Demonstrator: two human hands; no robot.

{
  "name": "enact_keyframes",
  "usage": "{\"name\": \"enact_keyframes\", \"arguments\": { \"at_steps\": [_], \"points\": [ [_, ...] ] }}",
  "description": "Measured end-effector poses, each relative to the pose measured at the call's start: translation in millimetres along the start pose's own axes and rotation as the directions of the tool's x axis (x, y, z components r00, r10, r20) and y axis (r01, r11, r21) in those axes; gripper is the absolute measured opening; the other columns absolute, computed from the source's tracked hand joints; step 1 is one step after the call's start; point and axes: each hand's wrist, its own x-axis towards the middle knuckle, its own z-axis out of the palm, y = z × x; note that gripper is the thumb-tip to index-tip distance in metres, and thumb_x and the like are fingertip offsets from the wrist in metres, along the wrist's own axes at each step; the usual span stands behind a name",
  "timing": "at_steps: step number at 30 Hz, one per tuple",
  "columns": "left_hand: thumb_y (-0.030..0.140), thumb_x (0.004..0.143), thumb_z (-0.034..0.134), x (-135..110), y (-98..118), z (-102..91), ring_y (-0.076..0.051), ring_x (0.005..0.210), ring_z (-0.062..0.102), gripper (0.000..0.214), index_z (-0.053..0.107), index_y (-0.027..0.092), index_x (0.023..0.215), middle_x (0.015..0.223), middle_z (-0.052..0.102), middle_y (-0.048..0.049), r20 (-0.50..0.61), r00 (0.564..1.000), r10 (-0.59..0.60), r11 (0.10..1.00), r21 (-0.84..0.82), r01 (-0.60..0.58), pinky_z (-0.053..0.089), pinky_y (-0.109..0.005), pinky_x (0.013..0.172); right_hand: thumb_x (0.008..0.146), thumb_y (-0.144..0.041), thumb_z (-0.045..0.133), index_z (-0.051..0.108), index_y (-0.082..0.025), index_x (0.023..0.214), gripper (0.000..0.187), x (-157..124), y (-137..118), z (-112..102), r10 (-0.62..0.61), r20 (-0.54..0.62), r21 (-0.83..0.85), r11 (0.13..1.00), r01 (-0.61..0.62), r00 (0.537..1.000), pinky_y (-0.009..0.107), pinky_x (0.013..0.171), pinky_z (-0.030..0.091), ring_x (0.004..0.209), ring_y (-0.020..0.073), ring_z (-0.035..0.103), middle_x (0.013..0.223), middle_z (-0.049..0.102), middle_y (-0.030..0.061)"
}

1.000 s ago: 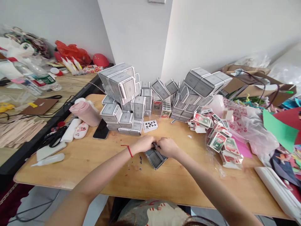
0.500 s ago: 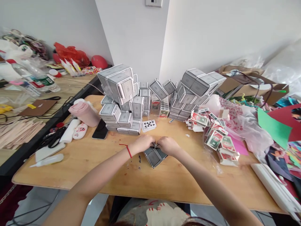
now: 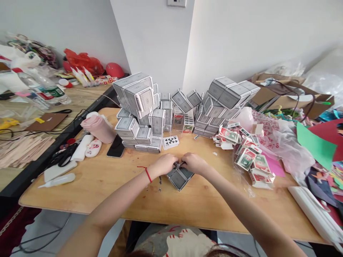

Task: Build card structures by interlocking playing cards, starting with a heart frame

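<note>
A box shape folded from grey-backed playing cards (image 3: 179,178) lies on the table in front of me, one corner toward me. My left hand (image 3: 166,164), with a red string at the wrist, grips its far left edge with closed fingers. On the far right edge, my right hand (image 3: 195,163) is closed in the same way. The fingertips meet the cards near the far corner, where the hands partly hide them. Just beyond my left hand lies a small stack of playing cards (image 3: 170,142), a club card face up.
Tall stacks of card boxes stand at the back left (image 3: 138,94) and back right (image 3: 226,94). Opened card packets (image 3: 245,157) lie to the right. A phone (image 3: 115,146), pink roll (image 3: 98,127), scissors (image 3: 64,155) and glue bottle (image 3: 57,180) are on the left.
The whole view has shifted slightly. Both hands keep hold of the card box, and my right hand has moved a little away from my left along its edge.
</note>
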Motion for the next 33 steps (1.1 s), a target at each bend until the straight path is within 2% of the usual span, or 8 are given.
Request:
{"name": "enact_keyframes", "arguments": {
  "at_steps": [3, 8, 17, 20, 23, 27, 30, 33],
  "points": [
    [0.01, 0.077, 0.046, 0.7, 1.0, -2.9, -0.02, 0.077, 0.062, 0.02, 0.065, 0.015, 0.073, 0.077, 0.066, -0.0097, 0.047, 0.998, -0.03, 0.994, 0.106, 0.025, 0.045, -0.028, 0.068, 0.083, -0.02, 0.041, 0.065, -0.014, 0.086, 0.025, 1.3, 1.7, 1.1, -0.011, 0.015, -0.06, 0.998, 0.012, 1.0, 0.026, 0.073, 0.043, 0.087, 0.0212, 0.061, 0.089, 0.066, 0.0119],
    [0.01, 0.075, 0.047, 5.8, 3.0, -2.2, -0.022, 0.072, 0.063, 0.019, 0.064, 0.013, 0.067, 0.073, 0.066, -0.0114, 0.058, 0.998, 0.023, 0.98, 0.196, -0.034, 0.047, -0.03, 0.064, 0.079, -0.018, 0.043, 0.066, -0.011, 0.083, 0.024, 5.7, -4.2, 1.8, -0.007, 0.037, -0.093, 0.996, 0.011, 0.999, 0.028, 0.07, 0.044, 0.082, 0.0238, 0.063, 0.086, 0.067, 0.0151],
    [0.012, 0.074, 0.047, 12.6, 1.0, 1.9, -0.024, 0.07, 0.064, 0.019, 0.065, 0.013, 0.068, 0.071, 0.067, -0.0129, 0.025, 0.999, -0.02, 0.986, 0.166, 0.016, 0.046, -0.031, 0.061, 0.078, -0.028, 0.044, 0.066, -0.013, 0.084, 0.028, 4.8, -13.7, 0.5, 0.035, 0.037, -0.099, 0.995, -0.031, 0.999, 0.029, 0.065, 0.045, 0.08, 0.0262, 0.063, 0.087, 0.067, 0.0156],
    [0.01, 0.071, 0.048, 14.3, -0.3, -1.5, -0.023, 0.073, 0.063, 0.018, 0.066, 0.014, 0.071, 0.074, 0.067, -0.0116, 0.03, 0.999, -0.021, 0.996, 0.09, 0.019, 0.046, -0.03, 0.063, 0.078, -0.029, 0.044, 0.066, -0.013, 0.084, 0.027, 4.3, -15.0, 0.5, 0.078, 0.023, -0.092, 0.993, -0.076, 0.997, 0.03, 0.065, 0.044, 0.079, 0.0258, 0.063, 0.089, 0.066, 0.0147],
    [0.011, 0.068, 0.054, 11.3, -7.3, -10.8, -0.02, 0.083, 0.062, 0.02, 0.066, 0.018, 0.082, 0.087, 0.069, -0.007, 0.037, 0.999, 0.018, 0.994, -0.112, -0.014, 0.046, -0.027, 0.072, 0.078, -0.033, 0.045, 0.065, -0.015, 0.086, 0.028, -2.0, -13.0, 0.2, 0.122, -0.014, -0.042, 0.992, -0.122, 0.992, 0.03, 0.068, 0.044, 0.081, 0.0248, 0.062, 0.089, 0.066, 0.0121],
    [0.012, 0.066, 0.057, -0.1, -22.8, -20.4, -0.018, 0.097, 0.058, 0.041, 0.058, 0.02, 0.106, 0.108, 0.063, -0.0038, -0.085, 0.995, -0.049, 0.949, -0.314, 0.02, 0.043, -0.025, 0.082, 0.079, -0.046, 0.047, 0.065, -0.016, 0.085, 0.035, -15.1, -9.6, 0.0, 0.153, -0.045, 0.041, 0.988, -0.151, 0.987, 0.029, 0.071, 0.042, 0.089, 0.0241, 0.059, 0.089, 0.066, 0.0109],
    [0.01, 0.07, 0.05, -7.5, -27.9, -16.6, -0.018, 0.087, 0.061, 0.031, 0.062, 0.02, 0.097, 0.098, 0.067, -0.0035, -0.066, 0.993, -0.1, 0.94, -0.334, 0.073, 0.043, -0.025, 0.075, 0.078, -0.051, 0.046, 0.063, -0.018, 0.087, 0.039, -17.6, -14.9, 1.0, 0.153, -0.074, 0.097, 0.985, -0.145, 0.986, 0.029, 0.071, 0.042, 0.09, 0.0233, 0.058, 0.089, 0.066, 0.0095],
    [0.009, 0.075, 0.043, -10.0, -24.2, -7.1, -0.018, 0.077, 0.062, 0.025, 0.065, 0.017, 0.082, 0.084, 0.069, -0.006, -0.081, 0.985, -0.151, 0.949, -0.29, 0.122, 0.042, -0.025, 0.068, 0.085, -0.039, 0.039, 0.062, -0.015, 0.088, 0.033, -11.8, -27.7, 4.0, 0.187, -0.079, 0.092, 0.979, -0.18, 0.979, 0.028, 0.07, 0.042, 0.085, 0.022, 0.06, 0.087, 0.066, 0.0105]
  ]
}}
